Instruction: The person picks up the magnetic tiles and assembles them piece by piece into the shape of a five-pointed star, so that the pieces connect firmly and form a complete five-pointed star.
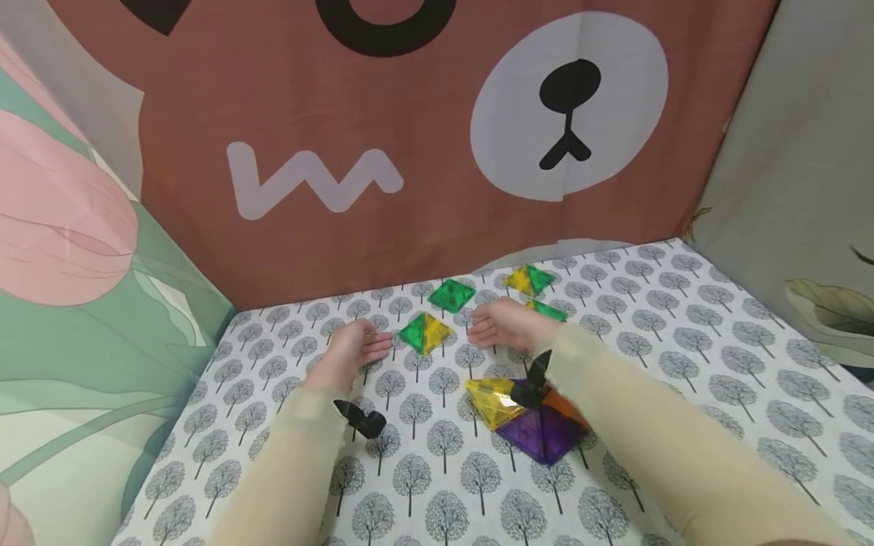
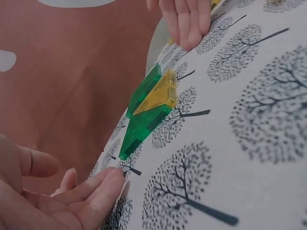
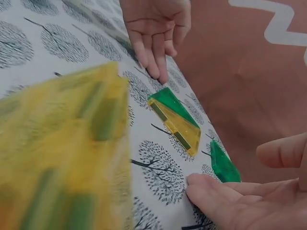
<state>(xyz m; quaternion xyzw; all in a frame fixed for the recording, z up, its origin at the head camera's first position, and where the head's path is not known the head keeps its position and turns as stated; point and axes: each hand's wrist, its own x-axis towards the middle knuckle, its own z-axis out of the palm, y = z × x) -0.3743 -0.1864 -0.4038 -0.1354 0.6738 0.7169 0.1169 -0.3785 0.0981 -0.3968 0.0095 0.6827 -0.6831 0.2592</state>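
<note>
My left hand [image 1: 351, 350] rests on the patterned cloth, its fingers loosely straight and holding nothing. Just right of its fingertips lies a flat diamond of green and yellow magnetic tiles [image 1: 425, 334]. Across from it, my right hand [image 1: 507, 323] has its fingers extended towards the left, with nothing held. Between and behind the hands sits a green diamond [image 1: 451, 295]. Another green tile [image 1: 548, 310] is partly hidden behind the right hand. Below the right wrist stands a larger yellow, purple and orange tile shape [image 1: 542, 436]; its yellow side [image 3: 67, 143] fills the right wrist view's left.
A second yellow and green diamond [image 1: 529, 280] lies at the back right. The tree-print cloth [image 1: 444, 485] covers the surface. Behind it hangs a brown bear-print curtain [image 1: 307, 250], with a floral curtain [image 1: 75, 303] on the left and a grey one [image 1: 806, 152] on the right.
</note>
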